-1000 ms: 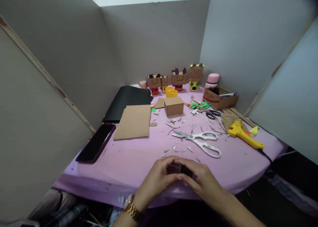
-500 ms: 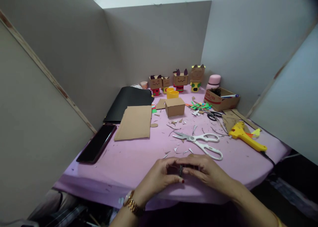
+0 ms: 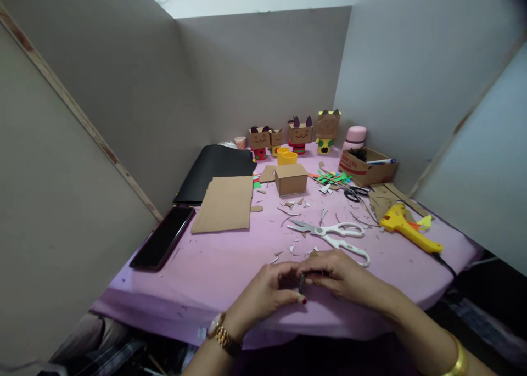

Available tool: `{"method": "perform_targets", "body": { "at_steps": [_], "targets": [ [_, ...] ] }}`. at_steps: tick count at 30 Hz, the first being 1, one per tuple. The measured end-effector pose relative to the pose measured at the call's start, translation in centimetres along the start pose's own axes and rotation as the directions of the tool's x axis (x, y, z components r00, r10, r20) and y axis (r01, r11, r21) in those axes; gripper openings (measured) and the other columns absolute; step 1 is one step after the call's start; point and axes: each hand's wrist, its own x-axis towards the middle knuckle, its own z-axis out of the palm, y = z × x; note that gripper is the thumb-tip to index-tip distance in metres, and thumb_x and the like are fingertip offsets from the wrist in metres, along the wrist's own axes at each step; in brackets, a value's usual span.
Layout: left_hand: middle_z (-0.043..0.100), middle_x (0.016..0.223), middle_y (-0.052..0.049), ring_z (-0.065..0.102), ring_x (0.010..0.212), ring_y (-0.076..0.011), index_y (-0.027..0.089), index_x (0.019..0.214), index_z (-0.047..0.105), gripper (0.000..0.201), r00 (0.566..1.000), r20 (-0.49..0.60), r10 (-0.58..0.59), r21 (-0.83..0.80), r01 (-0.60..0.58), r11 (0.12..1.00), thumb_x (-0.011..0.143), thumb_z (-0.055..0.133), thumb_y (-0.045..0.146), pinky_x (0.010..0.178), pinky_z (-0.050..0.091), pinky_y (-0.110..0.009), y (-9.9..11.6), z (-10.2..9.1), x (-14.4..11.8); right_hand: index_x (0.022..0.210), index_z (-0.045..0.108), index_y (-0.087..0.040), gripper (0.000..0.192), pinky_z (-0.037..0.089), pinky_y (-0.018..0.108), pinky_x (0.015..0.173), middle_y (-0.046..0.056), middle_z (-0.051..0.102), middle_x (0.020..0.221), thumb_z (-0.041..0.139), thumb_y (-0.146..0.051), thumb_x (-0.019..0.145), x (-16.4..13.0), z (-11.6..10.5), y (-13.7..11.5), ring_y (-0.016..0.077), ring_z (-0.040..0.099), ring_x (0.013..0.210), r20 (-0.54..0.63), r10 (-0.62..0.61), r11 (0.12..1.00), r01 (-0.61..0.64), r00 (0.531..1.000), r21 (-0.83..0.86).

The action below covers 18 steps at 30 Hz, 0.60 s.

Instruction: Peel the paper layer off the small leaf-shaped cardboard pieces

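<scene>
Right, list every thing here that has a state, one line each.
White scissors: slightly open, flat.
Phone: screen dark.
Small cardboard box: closed.
Tray box: open, pen inside.
Glue gun: lying down.
Left hand: pinching dark piece.
Right hand: pinching it too.

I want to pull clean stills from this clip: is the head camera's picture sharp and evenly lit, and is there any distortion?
Head view: soft, even light with no glare on the pink table; wide-angle bending shows at the partition edges; the top right corner darkens; the small dark piece between the left hand and the right hand is too small to make out.
</scene>
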Motion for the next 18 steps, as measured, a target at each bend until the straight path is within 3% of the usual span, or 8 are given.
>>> {"method": "perform_targets", "body": {
  "at_steps": [5, 9, 14, 18],
  "targets": [
    [0.067, 0.085, 0.0, 0.058, 0.086, -0.018, 0.02, 0.091, 0.071, 0.028, 0.999, 0.013, -0.034, -0.106, 0.035, 0.994, 0.065, 0.071, 0.008, 0.083, 0.041, -0.031, 0.2, -0.2, 0.0, 0.088, 0.071, -0.025, 0.018, 0.044, 0.027, 0.067, -0.001, 0.063, 0.076, 0.056, -0.015, 0.087, 0.0, -0.5, -0.3, 0.0161, 0.058, 0.072, -0.013, 0.036, 0.999, -0.035, 0.999, 0.039],
    [0.065, 0.073, 0.002, 0.056, 0.071, -0.0129, 0.018, 0.083, 0.072, 0.023, 0.992, 0.093, -0.086, -0.279, 0.109, 0.954, 0.061, 0.078, 0.016, 0.071, 0.041, -0.024, 0.8, 0.2, -0.2, 0.082, 0.069, -0.023, 0.011, 0.043, 0.03, 0.075, 0.0, 0.056, 0.086, 0.06, -0.029, 0.085, 0.1, -0.9, -1.1, 0.0176, 0.055, 0.083, -0.019, 0.065, 0.974, -0.06, 0.998, 0.217],
    [0.069, 0.075, -0.002, 0.06, 0.067, -0.0109, 0.016, 0.085, 0.072, 0.042, 0.984, 0.136, -0.119, -0.508, 0.172, 0.844, 0.056, 0.081, 0.044, 0.065, 0.043, -0.02, 0.5, 2.0, -1.0, 0.078, 0.06, -0.02, 0.033, 0.046, 0.025, 0.056, -0.002, 0.053, 0.08, 0.058, -0.053, 0.079, -0.4, 0.1, -1.8, 0.0117, 0.055, 0.06, 0.015, 0.158, 0.817, -0.139, 0.987, 0.559],
    [0.073, 0.085, -0.007, 0.066, 0.073, -0.0122, 0.014, 0.095, 0.07, 0.048, 0.984, 0.109, -0.139, -0.717, 0.175, 0.675, 0.057, 0.082, 0.04, 0.067, 0.047, -0.019, -0.3, 3.3, -2.1, 0.075, 0.056, -0.019, 0.029, 0.043, 0.023, 0.049, -0.004, 0.05, 0.07, 0.063, -0.047, 0.075, -0.8, 0.6, -2.1, 0.0095, 0.051, 0.05, 0.059, 0.238, 0.705, -0.215, 0.969, 0.676]
  ]
}}
